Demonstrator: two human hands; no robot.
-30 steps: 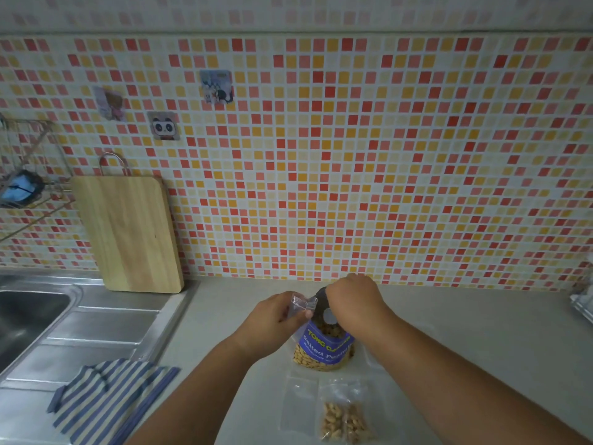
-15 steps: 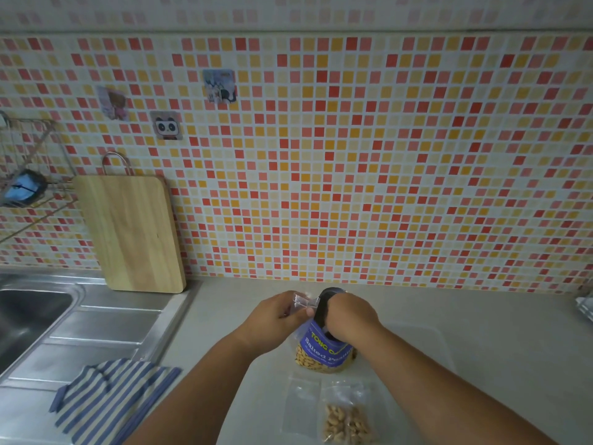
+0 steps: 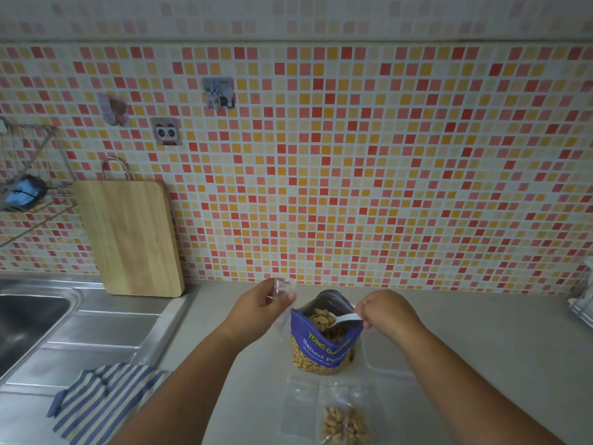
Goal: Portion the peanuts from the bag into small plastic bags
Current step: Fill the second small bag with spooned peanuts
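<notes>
A blue peanut bag labelled Salted Peanuts stands open on the counter, nuts showing at its mouth. My right hand grips a white spoon whose bowl, heaped with peanuts, sits just above the bag's mouth. My left hand holds an empty small clear plastic bag up at the left of the peanut bag. In front lie a small bag with peanuts in it and an empty small bag.
A steel sink and drainboard take up the left, with a striped cloth at the drainboard's front. A wooden cutting board leans on the tiled wall. A wire rack hangs far left. Something pale sits at the right edge.
My right hand came up out of the peanut bag and moved right, lifting a spoonful of peanuts. My left hand moved slightly left with the empty small bag.
</notes>
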